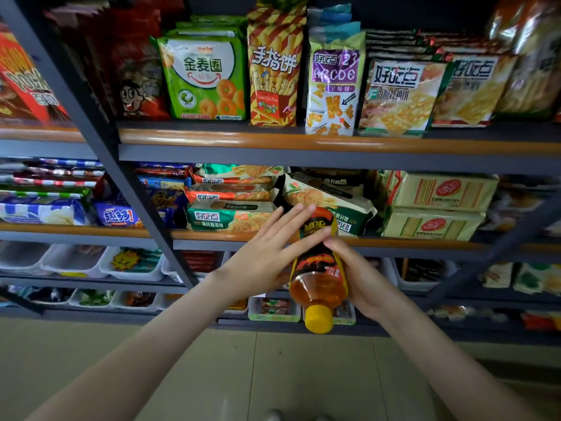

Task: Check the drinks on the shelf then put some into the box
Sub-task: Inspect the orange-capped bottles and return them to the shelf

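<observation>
Head view: a drink bottle [318,284] of amber liquid with a red-and-black label sits in front of the snack shelves [303,141], just toward 5 o'clock from the frame's centre. It is upended, so its yellow cap [318,319] points to 6 o'clock. The right hand [361,278] grips it from 3 o'clock, fingers wrapped behind the label, while the left hand [267,259] lies flat against it at 9 o'clock, fingers straight, slightly fanned, aimed at 2 o'clock.
</observation>
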`<state>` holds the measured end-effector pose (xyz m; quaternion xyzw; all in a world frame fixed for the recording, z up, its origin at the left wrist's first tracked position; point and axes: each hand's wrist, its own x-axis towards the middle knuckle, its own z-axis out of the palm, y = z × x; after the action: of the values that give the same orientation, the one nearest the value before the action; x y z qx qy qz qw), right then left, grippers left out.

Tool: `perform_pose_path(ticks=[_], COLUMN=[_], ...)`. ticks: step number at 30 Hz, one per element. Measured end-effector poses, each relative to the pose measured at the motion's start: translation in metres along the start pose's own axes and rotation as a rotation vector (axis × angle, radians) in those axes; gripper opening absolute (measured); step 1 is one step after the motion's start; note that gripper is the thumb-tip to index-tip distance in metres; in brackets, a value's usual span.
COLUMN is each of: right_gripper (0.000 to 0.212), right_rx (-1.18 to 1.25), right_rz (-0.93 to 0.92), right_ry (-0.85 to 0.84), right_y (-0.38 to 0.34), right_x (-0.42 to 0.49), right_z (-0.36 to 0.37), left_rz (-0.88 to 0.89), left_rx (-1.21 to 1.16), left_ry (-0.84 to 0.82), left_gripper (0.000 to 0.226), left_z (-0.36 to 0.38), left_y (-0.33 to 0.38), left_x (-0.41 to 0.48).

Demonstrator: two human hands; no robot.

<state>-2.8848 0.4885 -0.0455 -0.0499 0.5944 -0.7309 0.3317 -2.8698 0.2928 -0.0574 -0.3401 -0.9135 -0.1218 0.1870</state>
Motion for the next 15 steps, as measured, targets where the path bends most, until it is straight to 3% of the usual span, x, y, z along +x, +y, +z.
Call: perform_pose_path(ticks=[3, 5, 6, 9, 12, 14, 15], right_gripper=[0.054, 0.041, 0.046, 0.064, 0.079, 0.085, 0.086], right_rx=[-0.205, -0.185, -0.174, -0.323, -0.429, -0.435, -0.415], right_rz=[-0.013, 0.042, 0.103, 0.161, 0.071, -0.057, -0.109], right_ry=[0.039, 0.027, 0.03, 0.023, 0.112, 0.157, 0.168], right_y=[-0.006, -0.014, -0.019, -0.03, -0.036, -0.04, -0.042], right_x=[-0.003, -0.006, -0.01, -0.018, -0.018, -0.016, -0.016], right_z=[0.003, -0.005, -0.01, -0.022, -0.032, -0.037, -0.039], left_rz=[0.111, 0.125, 0.088, -0.247, -0.655, -0.785, -0.816], left_rx=[0.056, 0.022, -0.02, -0.171, -0.497, -0.741, -0.836], left_ry=[0.01, 0.057, 0.084, 0.121, -0.063, -0.107, -0.112], left_gripper=[0.086, 0.075, 0.073, 0.076, 0.056, 0.036, 0.037], left_z=[0.002, 0.003, 0.003, -0.001, -0.011, -0.014, -0.015], left_y=[0.001, 0.007, 0.012, 0.028, 0.038, 0.039, 0.041], left_x=[0.012, 0.013, 0.013, 0.019, 0.036, 0.046, 0.051])
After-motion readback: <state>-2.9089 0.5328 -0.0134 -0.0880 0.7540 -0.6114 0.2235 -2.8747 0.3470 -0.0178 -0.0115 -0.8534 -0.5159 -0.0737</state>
